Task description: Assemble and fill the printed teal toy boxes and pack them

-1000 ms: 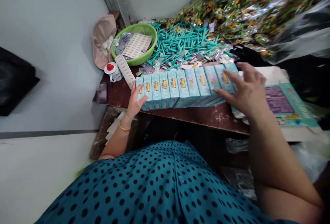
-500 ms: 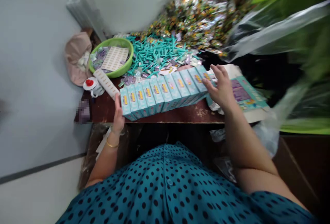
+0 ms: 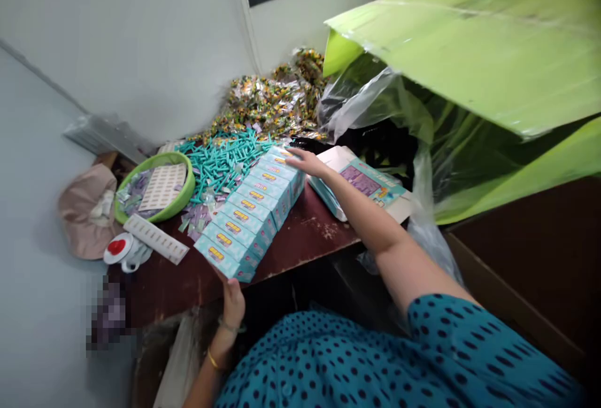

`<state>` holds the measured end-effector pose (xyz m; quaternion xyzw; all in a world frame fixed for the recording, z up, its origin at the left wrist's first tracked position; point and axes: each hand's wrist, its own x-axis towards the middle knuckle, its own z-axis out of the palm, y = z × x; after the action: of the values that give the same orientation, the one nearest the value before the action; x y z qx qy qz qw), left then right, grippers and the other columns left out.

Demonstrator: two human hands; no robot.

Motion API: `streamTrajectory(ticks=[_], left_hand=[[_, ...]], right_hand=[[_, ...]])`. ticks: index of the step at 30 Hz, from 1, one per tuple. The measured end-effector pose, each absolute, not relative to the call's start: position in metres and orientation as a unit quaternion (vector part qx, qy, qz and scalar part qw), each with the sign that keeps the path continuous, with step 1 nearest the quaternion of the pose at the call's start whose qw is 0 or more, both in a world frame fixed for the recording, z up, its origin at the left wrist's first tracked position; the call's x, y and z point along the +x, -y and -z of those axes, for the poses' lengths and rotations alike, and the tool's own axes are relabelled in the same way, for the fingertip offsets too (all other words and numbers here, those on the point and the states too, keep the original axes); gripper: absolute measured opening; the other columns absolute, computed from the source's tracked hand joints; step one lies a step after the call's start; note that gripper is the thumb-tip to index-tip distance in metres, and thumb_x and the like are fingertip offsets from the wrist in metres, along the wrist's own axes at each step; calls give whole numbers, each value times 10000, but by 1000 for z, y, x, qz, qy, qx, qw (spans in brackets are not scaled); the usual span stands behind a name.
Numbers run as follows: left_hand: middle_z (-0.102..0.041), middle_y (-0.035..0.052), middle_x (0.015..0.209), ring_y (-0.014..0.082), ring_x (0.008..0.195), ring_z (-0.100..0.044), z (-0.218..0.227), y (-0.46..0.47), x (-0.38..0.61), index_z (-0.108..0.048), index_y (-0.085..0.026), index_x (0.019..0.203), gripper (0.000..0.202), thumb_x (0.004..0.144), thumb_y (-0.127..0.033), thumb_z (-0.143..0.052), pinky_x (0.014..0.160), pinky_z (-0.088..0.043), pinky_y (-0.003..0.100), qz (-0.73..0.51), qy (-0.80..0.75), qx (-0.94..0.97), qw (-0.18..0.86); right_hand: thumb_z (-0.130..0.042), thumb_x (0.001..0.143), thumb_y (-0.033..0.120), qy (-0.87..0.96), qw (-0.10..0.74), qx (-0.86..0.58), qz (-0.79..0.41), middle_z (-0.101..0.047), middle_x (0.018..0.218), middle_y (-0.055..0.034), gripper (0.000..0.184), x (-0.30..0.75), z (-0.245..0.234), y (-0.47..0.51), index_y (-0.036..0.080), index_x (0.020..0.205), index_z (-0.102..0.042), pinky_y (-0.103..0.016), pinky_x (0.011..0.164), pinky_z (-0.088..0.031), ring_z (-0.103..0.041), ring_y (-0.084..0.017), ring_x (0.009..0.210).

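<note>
Fingers of the right hand [image 3: 307, 161] lie straight and released on the far end of a row of teal boxes [image 3: 251, 211]. The left hand [image 3: 233, 301] presses unclenched fingers against the near end box at the edge of the surface [image 3: 310, 239]. Each box bears a yellow label, too small to read. Under the right forearm lies a flattened printed carton [image 3: 370, 183] with a purple panel, its writing illegible.

A green bowl [image 3: 188, 190] of sachets sits beside heaped teal sticks [image 3: 225, 161] and foil wrappers [image 3: 267, 104], near a green cardboard sheet [image 3: 469, 39]
</note>
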<state>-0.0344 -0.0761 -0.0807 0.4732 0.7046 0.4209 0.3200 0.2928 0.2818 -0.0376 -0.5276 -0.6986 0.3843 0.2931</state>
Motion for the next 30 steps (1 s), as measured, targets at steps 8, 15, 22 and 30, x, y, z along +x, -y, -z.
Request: streamTrajectory(ticks=[8,15,22,30], left_hand=[[161,110,1741,321,1613,85,46,37,4,-19,-242,1670,846,1011,-528,-466,1305,-35,540,-350,-676,633,144],[104,130,1745,321,1618,34,54,7,-19,109,-244,1654,1083,918,-565,-617,1316,-67,508,-370,-703,592,132],[72,122,1749,348,1616,39,38,1,-31,-31,-290,1665,933,949,-603,-540,1302,-76,576,-376,-654,651,91],[-98,210,1722,382,1613,17,23,-37,-2,-231,-225,1622,802,962,-467,-616,1269,-104,661,-301,-648,695,81]], right_hand=[[-645,929,518,717,260,-583,-279,-577,1498,-142,620,323,39,-346,161,1434,-606,-421,1201,-379,-527,-311,1396],[-581,930,666,762,205,-559,-253,-542,1519,-171,729,315,31,-345,175,1469,-573,-454,1182,-395,-516,-361,1394],[-539,912,748,721,198,-590,-305,-467,1578,-186,878,320,36,-355,199,1586,-419,-458,1177,-397,-499,-375,1415],[-678,770,801,671,260,-585,-374,-556,1527,-142,948,348,42,-382,175,1473,-565,-444,1193,-378,-540,-354,1389]])
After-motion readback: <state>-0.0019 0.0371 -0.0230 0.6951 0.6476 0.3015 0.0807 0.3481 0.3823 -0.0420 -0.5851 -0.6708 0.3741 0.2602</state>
